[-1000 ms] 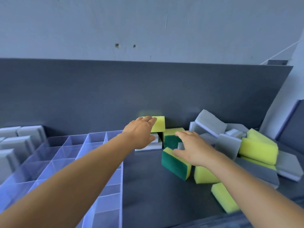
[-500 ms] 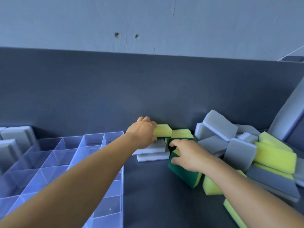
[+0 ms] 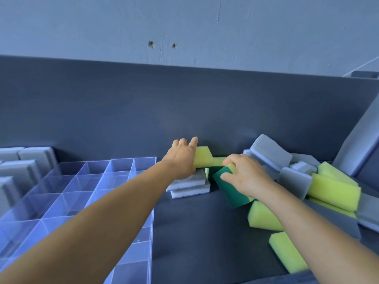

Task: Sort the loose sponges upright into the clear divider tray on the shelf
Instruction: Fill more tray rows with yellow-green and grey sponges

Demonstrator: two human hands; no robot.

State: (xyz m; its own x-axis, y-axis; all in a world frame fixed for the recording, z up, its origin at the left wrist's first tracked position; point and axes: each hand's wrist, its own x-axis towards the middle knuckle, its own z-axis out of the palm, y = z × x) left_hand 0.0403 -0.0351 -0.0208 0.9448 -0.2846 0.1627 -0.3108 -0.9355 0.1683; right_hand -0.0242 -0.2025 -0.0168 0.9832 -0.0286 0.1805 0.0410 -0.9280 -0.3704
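We see no writing anywhere as the left hand [image 3: 182, 158] grips a yellow sponge [image 3: 202, 158] by the back wall above two flat grey sponges [image 3: 188, 186], while the right hand [image 3: 245, 177] curls round a green-faced sponge [image 3: 227, 189] on the shelf [image 3: 194, 232] just right of the tray [image 3: 114, 181].

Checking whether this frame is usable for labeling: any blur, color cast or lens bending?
Head view: bluish cast overall; wide-angle bending curves the back panel; clear tray walls faint and see-through; both hands, left and right, look fairly sharp; sponges well lit.
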